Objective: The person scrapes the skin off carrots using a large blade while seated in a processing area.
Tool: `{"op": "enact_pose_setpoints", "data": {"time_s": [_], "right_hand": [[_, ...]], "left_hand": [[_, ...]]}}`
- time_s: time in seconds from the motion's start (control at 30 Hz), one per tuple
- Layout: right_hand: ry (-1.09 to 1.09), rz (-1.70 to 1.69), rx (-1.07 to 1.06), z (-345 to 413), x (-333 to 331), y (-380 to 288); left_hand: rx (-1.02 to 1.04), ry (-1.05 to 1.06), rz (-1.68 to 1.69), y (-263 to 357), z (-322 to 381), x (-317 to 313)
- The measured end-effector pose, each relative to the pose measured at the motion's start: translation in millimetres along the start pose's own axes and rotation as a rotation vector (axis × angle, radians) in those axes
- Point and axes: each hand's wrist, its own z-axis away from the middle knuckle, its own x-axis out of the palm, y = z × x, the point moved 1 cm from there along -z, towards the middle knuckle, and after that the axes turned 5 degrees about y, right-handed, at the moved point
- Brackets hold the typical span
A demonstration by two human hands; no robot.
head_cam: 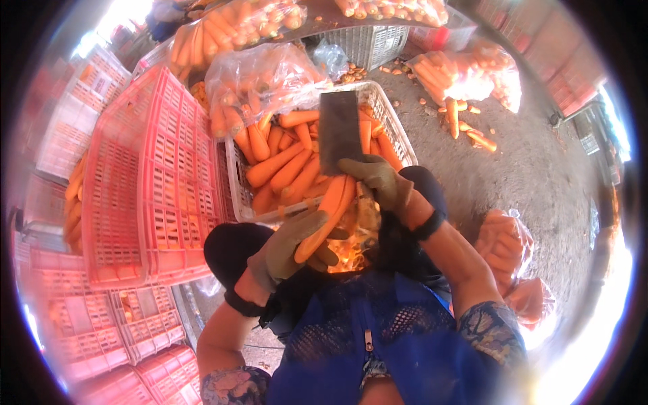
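Observation:
My left hand (298, 238), in a tan glove, grips a large carrot (326, 217) that slants up and to the right over my lap. A dark lengthwise line runs along the carrot's upper part; I cannot tell whether it is a split. My right hand (379, 182), gloved too, is closed on a cleaver (339, 131) with a dark, wide rectangular blade pointing away from me. Its handle is hidden by the glove, and the blade's lower end meets the top of the carrot. Beyond both hands stands a white plastic crate (395, 119) holding many loose carrots (288, 169).
Pink plastic crates (177, 177) are stacked at the left. A clear bag of carrots (268, 76) lies over the white crate's far left corner. More bagged carrots (466, 76) and loose carrots (452, 117) lie on the concrete floor (425, 136). Orange scraps (349, 253) lie between my knees.

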Motion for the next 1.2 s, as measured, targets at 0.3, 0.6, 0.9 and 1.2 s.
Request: {"op": "enact_pose_setpoints", "data": {"time_s": [0.3, 0.6, 0.9, 1.2], "right_hand": [[0.002, -0.195, 0.947, -1, 25, -5], [-0.561, 0.687, 0.451, 53, 28, -61], [-0.707, 0.675, 0.609, 62, 31, -64], [-0.649, 0.631, 0.457, 64, 20, -69]], "left_hand": [[-0.067, 0.343, 0.432, -89, -15, 10], [0.077, 0.404, 0.234, -108, -32, 12], [0.638, 0.367, -0.768, -117, -34, 0], [0.525, 0.358, -0.717, -124, -36, -6]]}}
